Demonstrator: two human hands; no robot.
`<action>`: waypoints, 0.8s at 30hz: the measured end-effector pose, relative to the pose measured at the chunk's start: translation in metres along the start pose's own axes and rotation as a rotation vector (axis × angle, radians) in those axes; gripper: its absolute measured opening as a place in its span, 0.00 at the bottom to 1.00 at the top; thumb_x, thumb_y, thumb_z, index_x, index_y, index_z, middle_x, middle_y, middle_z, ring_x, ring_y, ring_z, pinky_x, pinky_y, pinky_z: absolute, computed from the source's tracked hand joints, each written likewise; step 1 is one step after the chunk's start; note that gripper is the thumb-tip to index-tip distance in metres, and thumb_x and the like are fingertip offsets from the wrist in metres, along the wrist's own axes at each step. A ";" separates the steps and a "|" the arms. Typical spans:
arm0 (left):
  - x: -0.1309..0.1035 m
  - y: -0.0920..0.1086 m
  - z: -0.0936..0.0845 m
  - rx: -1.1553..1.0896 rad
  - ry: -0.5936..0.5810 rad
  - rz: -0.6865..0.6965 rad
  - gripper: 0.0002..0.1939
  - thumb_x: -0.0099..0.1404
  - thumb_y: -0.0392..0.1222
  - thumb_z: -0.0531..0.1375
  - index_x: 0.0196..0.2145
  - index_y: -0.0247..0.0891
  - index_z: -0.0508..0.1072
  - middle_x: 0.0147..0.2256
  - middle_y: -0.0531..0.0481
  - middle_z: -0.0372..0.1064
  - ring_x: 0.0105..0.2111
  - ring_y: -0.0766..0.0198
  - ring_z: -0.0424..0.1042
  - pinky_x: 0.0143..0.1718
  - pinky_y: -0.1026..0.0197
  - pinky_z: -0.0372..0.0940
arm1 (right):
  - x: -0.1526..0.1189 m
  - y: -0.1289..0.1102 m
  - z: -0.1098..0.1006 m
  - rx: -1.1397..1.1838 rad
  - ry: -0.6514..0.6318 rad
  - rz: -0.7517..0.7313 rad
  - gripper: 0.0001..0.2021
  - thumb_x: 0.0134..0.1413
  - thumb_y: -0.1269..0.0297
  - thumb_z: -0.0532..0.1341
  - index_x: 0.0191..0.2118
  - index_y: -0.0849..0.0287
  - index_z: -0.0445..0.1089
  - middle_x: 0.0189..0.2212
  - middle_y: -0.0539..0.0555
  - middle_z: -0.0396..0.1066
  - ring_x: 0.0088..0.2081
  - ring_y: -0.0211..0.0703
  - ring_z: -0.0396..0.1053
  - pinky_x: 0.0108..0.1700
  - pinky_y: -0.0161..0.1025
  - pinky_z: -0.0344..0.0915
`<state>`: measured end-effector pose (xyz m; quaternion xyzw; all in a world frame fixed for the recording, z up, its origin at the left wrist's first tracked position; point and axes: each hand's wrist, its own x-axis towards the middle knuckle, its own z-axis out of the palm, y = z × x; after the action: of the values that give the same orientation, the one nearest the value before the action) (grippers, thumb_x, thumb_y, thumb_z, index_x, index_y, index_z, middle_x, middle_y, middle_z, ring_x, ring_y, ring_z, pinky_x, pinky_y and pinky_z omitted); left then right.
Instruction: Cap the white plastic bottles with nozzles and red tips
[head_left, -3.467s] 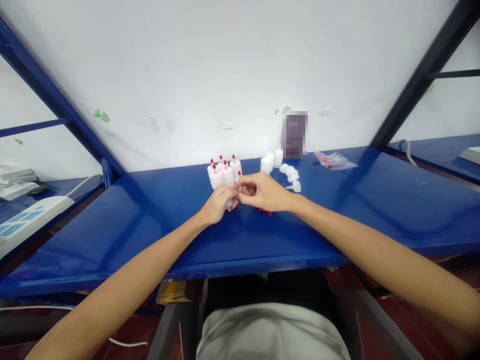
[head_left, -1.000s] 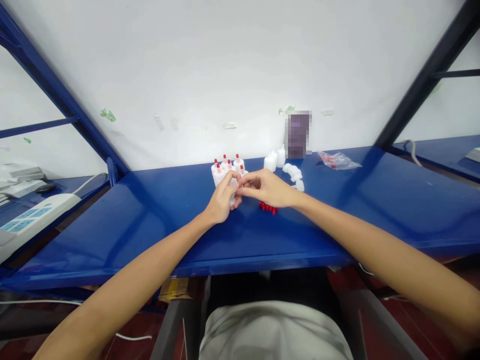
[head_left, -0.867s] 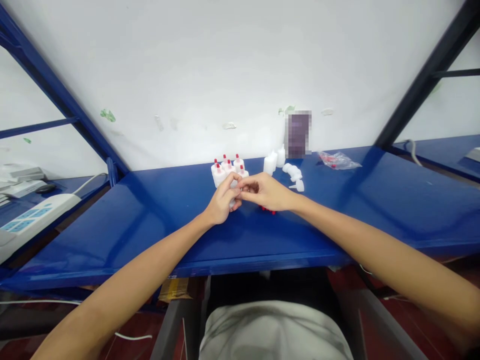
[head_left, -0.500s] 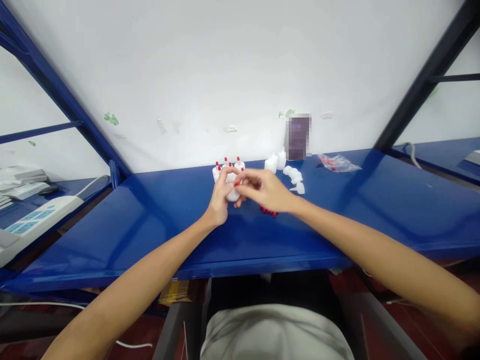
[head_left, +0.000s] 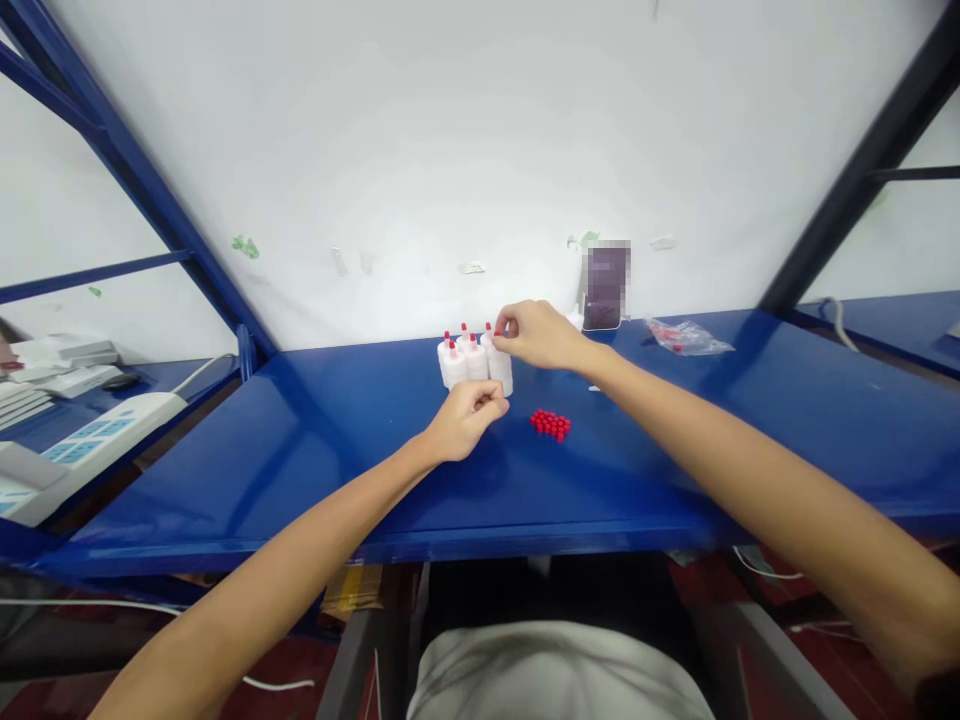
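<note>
My right hand point(head_left: 534, 333) pinches the red-tipped top of a white squeeze bottle point(head_left: 500, 372), which stands upright at the right end of a cluster. Several more white bottles point(head_left: 455, 368) with red tips stand upright close together beside it. In front of the cluster, my left hand point(head_left: 466, 418) is closed, thumb against the curled fingers, and nothing shows in it. It partly covers the lower front of the bottles. A small pile of loose red caps point(head_left: 551, 425) lies on the blue table point(head_left: 360, 420), to the right of my left hand.
A dark phone-like object point(head_left: 606, 285), partly blurred, leans on the wall. Right of it lies a clear plastic bag point(head_left: 688, 337) with red pieces inside. My right hand and forearm hide most of the white parts behind them. A power strip point(head_left: 97, 450) is at the left.
The bottle held between both hands now stands with the other bottles. My right hand has moved up to its tip, and my left hand has come off it, toward me.
</note>
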<state>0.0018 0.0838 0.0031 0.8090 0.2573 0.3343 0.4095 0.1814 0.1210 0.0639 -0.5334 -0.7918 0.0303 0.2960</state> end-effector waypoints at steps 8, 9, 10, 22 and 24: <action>-0.002 -0.006 -0.002 0.094 -0.101 -0.010 0.12 0.67 0.45 0.56 0.31 0.39 0.56 0.25 0.59 0.50 0.24 0.69 0.49 0.27 0.63 0.49 | -0.030 0.030 -0.043 -0.130 -0.032 0.050 0.14 0.58 0.58 0.56 0.39 0.59 0.75 0.32 0.55 0.76 0.32 0.44 0.70 0.35 0.39 0.60; -0.002 -0.007 -0.003 0.086 -0.114 -0.008 0.12 0.68 0.45 0.56 0.33 0.40 0.54 0.27 0.58 0.51 0.25 0.69 0.50 0.28 0.63 0.50 | -0.037 0.039 -0.049 -0.203 -0.084 0.069 0.13 0.58 0.58 0.56 0.39 0.59 0.75 0.33 0.55 0.76 0.32 0.45 0.71 0.34 0.39 0.60; -0.002 -0.007 -0.005 0.074 -0.133 -0.012 0.13 0.68 0.46 0.56 0.34 0.41 0.53 0.28 0.58 0.52 0.26 0.68 0.51 0.29 0.63 0.52 | -0.045 0.049 -0.053 -0.284 -0.141 0.088 0.13 0.57 0.58 0.56 0.40 0.59 0.75 0.33 0.56 0.76 0.33 0.46 0.71 0.34 0.40 0.60; -0.002 0.004 -0.008 0.208 -0.171 0.005 0.18 0.65 0.41 0.53 0.22 0.39 0.47 0.22 0.58 0.43 0.23 0.70 0.45 0.26 0.62 0.45 | -0.129 0.093 -0.047 -0.232 -0.263 0.033 0.08 0.56 0.60 0.56 0.36 0.57 0.70 0.36 0.58 0.71 0.35 0.49 0.69 0.38 0.44 0.64; -0.001 0.003 -0.005 0.269 -0.195 0.067 0.17 0.63 0.39 0.53 0.20 0.38 0.51 0.21 0.57 0.47 0.23 0.70 0.49 0.27 0.63 0.47 | -0.130 0.100 -0.050 -0.209 -0.166 0.068 0.07 0.54 0.60 0.57 0.34 0.56 0.69 0.35 0.57 0.71 0.35 0.48 0.69 0.39 0.44 0.65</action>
<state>-0.0025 0.0840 0.0073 0.8933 0.2315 0.2301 0.3090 0.3224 0.0387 0.0122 -0.5834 -0.7940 0.0018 0.1709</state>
